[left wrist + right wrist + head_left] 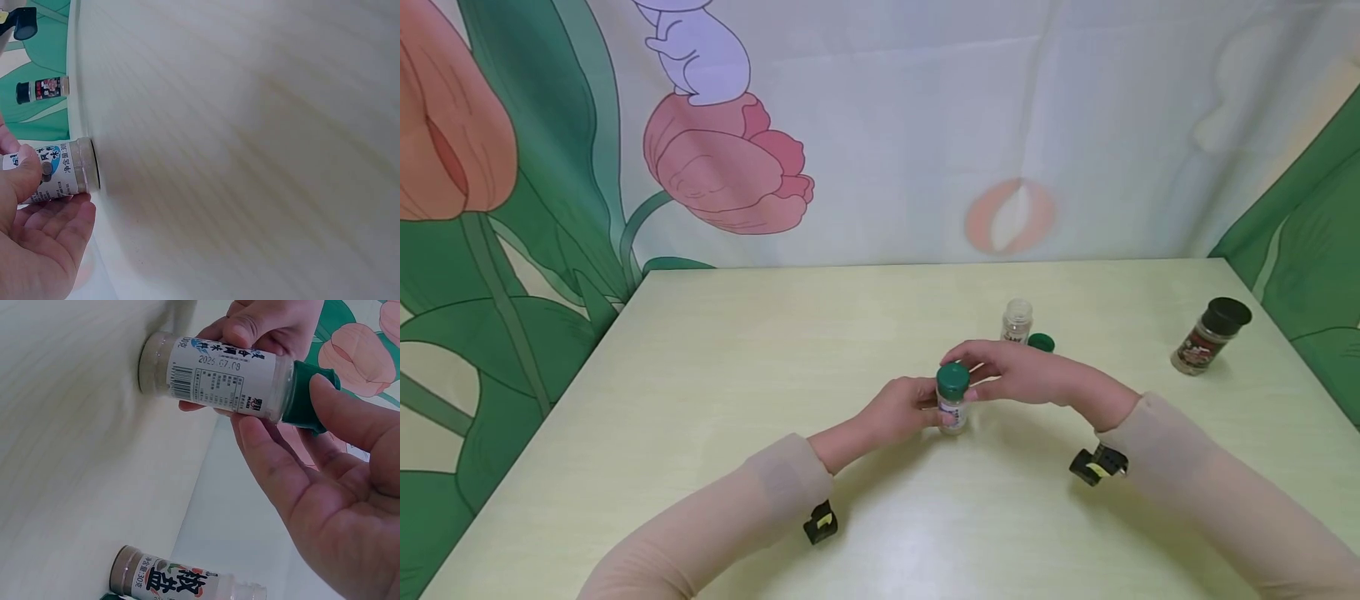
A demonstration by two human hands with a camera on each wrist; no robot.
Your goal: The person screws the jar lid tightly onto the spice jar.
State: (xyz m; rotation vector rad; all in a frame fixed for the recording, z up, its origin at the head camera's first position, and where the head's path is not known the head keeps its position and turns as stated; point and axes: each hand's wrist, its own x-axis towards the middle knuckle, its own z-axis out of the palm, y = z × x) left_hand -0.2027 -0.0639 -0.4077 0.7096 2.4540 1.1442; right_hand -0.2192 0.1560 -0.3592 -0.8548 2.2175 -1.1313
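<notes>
A clear seasoning bottle (953,412) with a white label and green cap (952,379) stands upright on the table between both hands. My left hand (906,408) grips its lower body, thumb across the label and fingers behind, as the left wrist view shows. From the other side my right hand (1011,372) reaches round the top, its thumb on the cap and its fingers curving behind. The right wrist view shows the bottle's barcode and printed date. Just beyond the right hand stands an uncapped seasoning bottle (1017,322), partly hidden, with a loose green cap (1041,342) beside it.
A seasoning bottle with a black cap and dark label (1199,343) stands toward the right edge of the pale table (790,333). A printed cloth (887,150) with flowers hangs behind the table's far edge.
</notes>
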